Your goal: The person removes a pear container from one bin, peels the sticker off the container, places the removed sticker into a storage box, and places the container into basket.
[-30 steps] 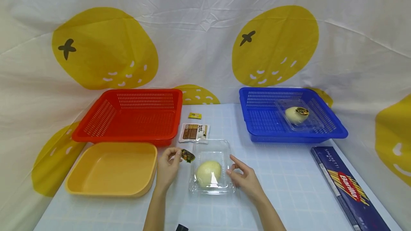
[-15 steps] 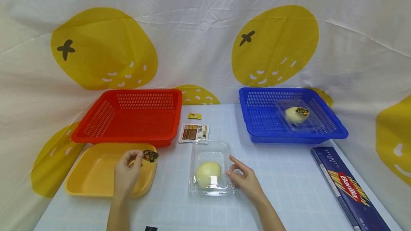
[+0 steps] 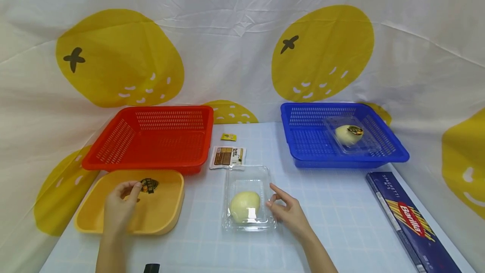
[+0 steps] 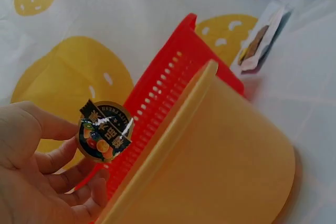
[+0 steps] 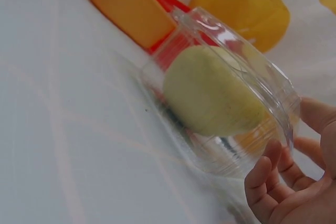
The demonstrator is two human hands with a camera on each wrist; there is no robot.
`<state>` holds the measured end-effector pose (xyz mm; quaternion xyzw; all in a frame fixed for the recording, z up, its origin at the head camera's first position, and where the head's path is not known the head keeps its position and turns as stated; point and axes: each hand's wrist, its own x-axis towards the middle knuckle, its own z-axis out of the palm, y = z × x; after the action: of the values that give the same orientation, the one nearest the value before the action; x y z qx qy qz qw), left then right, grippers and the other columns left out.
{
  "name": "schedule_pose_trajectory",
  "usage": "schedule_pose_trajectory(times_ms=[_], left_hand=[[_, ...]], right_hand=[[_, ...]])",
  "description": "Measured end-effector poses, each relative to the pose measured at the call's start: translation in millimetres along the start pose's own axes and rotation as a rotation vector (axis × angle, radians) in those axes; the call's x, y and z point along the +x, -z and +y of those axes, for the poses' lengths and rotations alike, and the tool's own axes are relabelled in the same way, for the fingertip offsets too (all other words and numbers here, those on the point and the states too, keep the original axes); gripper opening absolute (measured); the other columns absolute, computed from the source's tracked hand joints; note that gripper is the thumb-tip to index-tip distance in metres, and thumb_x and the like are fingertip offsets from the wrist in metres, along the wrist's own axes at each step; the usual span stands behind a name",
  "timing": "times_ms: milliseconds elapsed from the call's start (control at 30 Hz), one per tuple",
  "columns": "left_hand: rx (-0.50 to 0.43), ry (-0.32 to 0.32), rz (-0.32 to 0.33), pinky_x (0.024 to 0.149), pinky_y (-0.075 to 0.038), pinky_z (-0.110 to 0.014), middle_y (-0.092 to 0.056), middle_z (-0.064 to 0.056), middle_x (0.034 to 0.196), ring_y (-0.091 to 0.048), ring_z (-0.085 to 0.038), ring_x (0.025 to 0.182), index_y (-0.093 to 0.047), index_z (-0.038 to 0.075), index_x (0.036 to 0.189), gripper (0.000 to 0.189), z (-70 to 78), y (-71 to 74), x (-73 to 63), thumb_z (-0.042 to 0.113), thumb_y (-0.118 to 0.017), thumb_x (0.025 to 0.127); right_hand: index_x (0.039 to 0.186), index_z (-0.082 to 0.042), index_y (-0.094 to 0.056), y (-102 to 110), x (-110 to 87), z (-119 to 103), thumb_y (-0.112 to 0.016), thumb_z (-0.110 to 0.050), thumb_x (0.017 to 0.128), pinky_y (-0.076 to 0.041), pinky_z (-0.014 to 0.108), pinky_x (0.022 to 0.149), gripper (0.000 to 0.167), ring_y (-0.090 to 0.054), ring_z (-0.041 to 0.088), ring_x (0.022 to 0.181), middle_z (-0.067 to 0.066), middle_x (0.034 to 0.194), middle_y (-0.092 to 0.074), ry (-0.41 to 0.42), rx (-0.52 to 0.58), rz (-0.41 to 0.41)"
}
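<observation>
White cloth backdrop [image 3: 227,66], printed with large yellow fruit; pale counter [image 3: 341,218] with faint grid lines. One clear, thin-walled plastic box [image 3: 248,177], on the counter, containing one rounded pale yellow-green fruit [image 3: 245,207]: likely slick, flexing, weighted by the fruit; best held low by the side walls. Right hand [image 3: 287,210] at its three o'clock, bent fingers touching the side, index and thumb tips apart; firm grip or light touch, cannot tell. One small round black-and-gold label [image 4: 106,131], at the box's nine o'clock, seen against a rectangular yellow plastic tub [image 3: 163,212]: presumably feather-light, easily creased, perhaps tacky behind; best taken by its extreme edge, where the left hand [image 3: 119,209] pinches it between thumb and fingers. Label face glossy, gold-rimmed, with pictured fruit and a dark banner bearing gold characters. Also: red slotted plastic basket [image 3: 170,144], ten o'clock; blue slotted plastic basket [image 3: 307,140], two o'clock.
</observation>
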<state>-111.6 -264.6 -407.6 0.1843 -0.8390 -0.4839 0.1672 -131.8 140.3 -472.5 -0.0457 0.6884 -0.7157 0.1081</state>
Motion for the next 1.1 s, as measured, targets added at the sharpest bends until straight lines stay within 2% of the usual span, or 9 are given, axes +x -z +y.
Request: schedule_pose_trajectory(times_ms=[100,233,400,700,867,967,1100], left_hand=[[0.048,-0.001,-0.048,0.061,-0.046,-0.009,-0.054,0.016,0.083,-0.046,0.014,0.073,-0.056,-0.009,0.111,0.035,-9.6,9.6,6.7,0.022,-0.053,0.096],[0.079,-0.03,-0.105,0.06,-0.048,-0.012,-0.06,0.005,0.086,-0.046,0.013,0.072,-0.053,-0.013,0.113,0.038,-23.6,19.7,16.9,0.021,-0.052,0.096],[0.127,-0.026,-0.193,0.061,-0.049,-0.015,-0.061,-0.01,0.096,-0.047,0.012,0.073,-0.05,-0.011,0.116,0.042,-38.4,28.6,24.3,0.026,-0.053,0.096],[0.174,0.01,-0.362,0.062,-0.05,-0.022,-0.051,-0.033,0.114,-0.052,-0.001,0.076,-0.045,-0.014,0.117,0.043,-52.9,30.1,34.6,0.023,-0.052,0.097],[0.176,0.034,-0.423,0.062,-0.048,-0.026,-0.047,-0.037,0.121,-0.051,-0.008,0.087,-0.041,-0.013,0.122,0.045,-54.0,28.8,38.7,0.025,-0.049,0.098],[0.162,0.043,-0.435,0.062,-0.048,-0.027,-0.047,-0.037,0.121,-0.052,-0.012,0.089,-0.04,-0.013,0.125,0.047,-54.9,28.9,39.3,0.024,-0.05,0.098],[0.155,0.024,-0.44,0.065,-0.047,-0.027,-0.047,-0.036,0.121,-0.053,-0.014,0.091,-0.039,-0.012,0.128,0.047,-56.1,28.9,39.5,0.021,-0.052,0.097]], right_hand=[[0.143,-0.001,-0.036,0.2,0.4,-0.4,-0.066,-0.007,0.086,-0.038,0.016,0.051,0.065,-0.043,0.002,0.052,0.006,0.098,-0.047,0.004,0.005,-0.002],[0.143,-0.001,-0.036,1.0,0.7,-0.5,-0.066,-0.007,0.086,-0.038,0.016,0.051,0.064,-0.043,0.003,0.052,0.007,0.097,-0.047,0.013,0.004,-0.006],[0.143,0.002,-0.035,1.8,0.9,-0.2,-0.065,-0.006,0.086,-0.038,0.016,0.05,0.065,-0.043,0.002,0.052,0.006,0.096,-0.047,0.034,-0.007,-0.02],[0.143,0.002,-0.034,1.8,1.5,-1.5,-0.065,-0.006,0.087,-0.038,0.016,0.051,0.064,-0.043,0.002,0.053,0.006,0.096,-0.046,0.05,-0.015,-0.036],[0.143,0.001,-0.035,1.3,1.2,-1.4,-0.064,-0.006,0.087,-0.038,0.016,0.051,0.063,-0.043,0.001,0.053,0.005,0.096,-0.046,0.038,-0.013,-0.031],[0.143,0.0,-0.035,1.0,0.8,-1.5,-0.064,-0.006,0.088,-0.038,0.016,0.051,0.063,-0.043,0.002,0.053,0.005,0.096,-0.046,0.035,-0.011,-0.033],[0.143,0.0,-0.035,0.9,0.3,-1.3,-0.064,-0.006,0.087,-0.038,0.016,0.051,0.063,-0.043,0.002,0.053,0.005,0.096,-0.046,0.035,-0.007,-0.03]])
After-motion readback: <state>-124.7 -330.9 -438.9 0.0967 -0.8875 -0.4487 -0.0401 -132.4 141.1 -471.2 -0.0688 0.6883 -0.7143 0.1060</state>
